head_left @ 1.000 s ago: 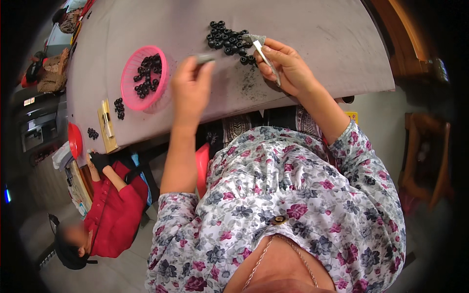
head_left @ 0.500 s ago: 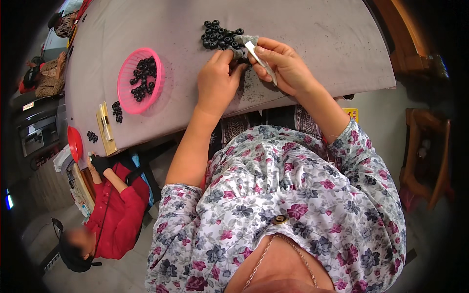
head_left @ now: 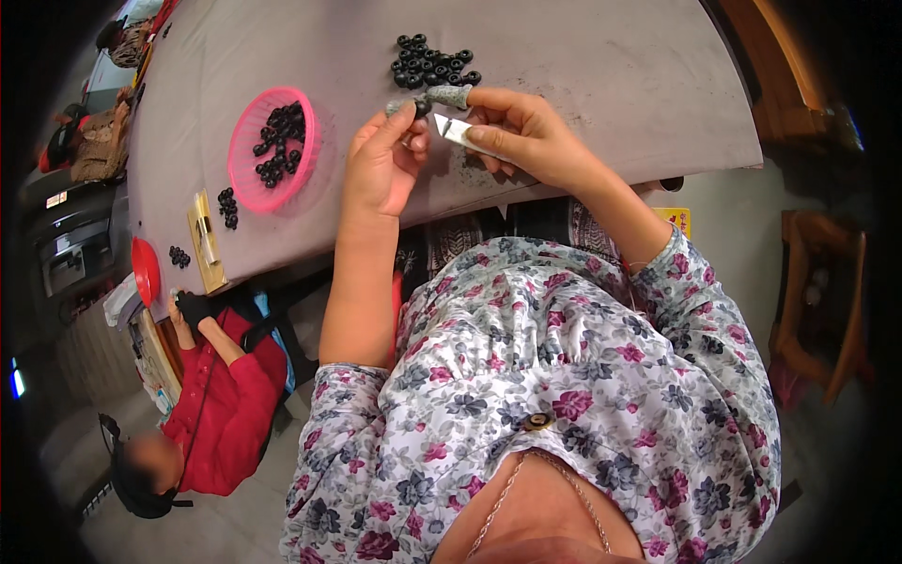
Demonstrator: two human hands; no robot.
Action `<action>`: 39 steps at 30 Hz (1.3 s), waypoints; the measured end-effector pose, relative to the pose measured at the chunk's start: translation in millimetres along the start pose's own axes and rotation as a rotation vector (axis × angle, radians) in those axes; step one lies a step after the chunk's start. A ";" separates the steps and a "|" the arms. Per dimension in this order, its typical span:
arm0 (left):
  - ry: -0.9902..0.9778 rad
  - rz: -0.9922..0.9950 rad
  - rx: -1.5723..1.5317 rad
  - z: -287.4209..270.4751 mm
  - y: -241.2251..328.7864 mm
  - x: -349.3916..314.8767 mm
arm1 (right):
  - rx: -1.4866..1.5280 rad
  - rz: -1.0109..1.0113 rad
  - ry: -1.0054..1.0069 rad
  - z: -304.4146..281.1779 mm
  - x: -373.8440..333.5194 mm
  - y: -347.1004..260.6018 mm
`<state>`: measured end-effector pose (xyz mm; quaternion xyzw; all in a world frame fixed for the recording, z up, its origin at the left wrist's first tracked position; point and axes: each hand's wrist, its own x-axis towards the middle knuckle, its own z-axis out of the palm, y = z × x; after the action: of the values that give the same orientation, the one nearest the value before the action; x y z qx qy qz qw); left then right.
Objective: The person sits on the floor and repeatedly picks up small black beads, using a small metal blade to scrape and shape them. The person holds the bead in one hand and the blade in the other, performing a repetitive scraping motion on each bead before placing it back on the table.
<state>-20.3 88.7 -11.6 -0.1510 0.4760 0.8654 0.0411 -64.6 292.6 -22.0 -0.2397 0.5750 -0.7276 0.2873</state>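
Grey tablecloth [head_left: 611,56] across the upper frame. Your left hand [head_left: 381,155] pinches one black bead [head_left: 423,108], upper centre; right hand [head_left: 521,136] grips a pale blade [head_left: 462,134]. Loose pile [head_left: 432,64] above, more in pink basket [head_left: 313,132], left; can't tell which are finished.

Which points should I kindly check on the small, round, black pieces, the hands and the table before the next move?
1. Left hand grips one small, round, black piece: ok.
2. Right hand holds the flat, white, pointed tool: ok.
3. Grey tapered cover sits on a right-hand fingertip: ok.
4. Tool tip is safely clear of the left fingers: cannot tell; they are very close.
5. Round pink plastic basket stands on the table, black pieces inside: ok.
6. Grey tabletop is free of dark specks: not ok.
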 end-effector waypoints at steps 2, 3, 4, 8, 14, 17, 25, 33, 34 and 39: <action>-0.044 -0.166 -0.227 2.5 3.2 -6.5 | -0.047 0.007 -0.018 2.9 -2.2 -5.2; -0.078 -0.187 -0.251 1.3 2.0 -7.8 | -0.052 0.009 -0.017 4.0 -3.3 -7.9; -0.112 -0.208 -0.276 -1.4 0.1 -8.8 | -0.058 0.010 -0.016 5.3 -3.6 -9.8; -0.171 -0.278 -0.350 -6.0 -5.9 -6.7 | -0.033 -0.056 -0.017 6.9 -2.4 -0.7; -0.192 -0.289 -0.313 -7.0 -7.5 -10.8 | -0.053 0.001 -0.068 6.1 -2.7 -5.7; -0.234 -0.302 -0.307 -10.9 -8.6 -10.6 | -0.034 0.001 -0.065 2.8 -2.3 -0.7; -0.257 -0.297 -0.309 -14.2 -11.9 -7.3 | -0.066 0.004 -0.114 2.2 -2.8 -6.2; -0.332 -0.277 -0.316 -15.0 -13.7 -6.7 | -0.038 0.043 -0.122 -0.9 -1.7 -6.1; -0.339 -0.277 -0.320 -15.7 -14.1 -6.8 | -0.044 0.041 -0.124 -1.0 -1.5 -6.2; -0.355 -0.261 -0.305 -12.4 -13.9 -8.8 | -0.058 0.036 -0.136 -4.6 -0.8 -5.0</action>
<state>-6.2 86.5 -26.5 -0.0614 0.3021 0.9274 0.2118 -67.9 297.3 -18.2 -0.2865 0.5791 -0.6875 0.3316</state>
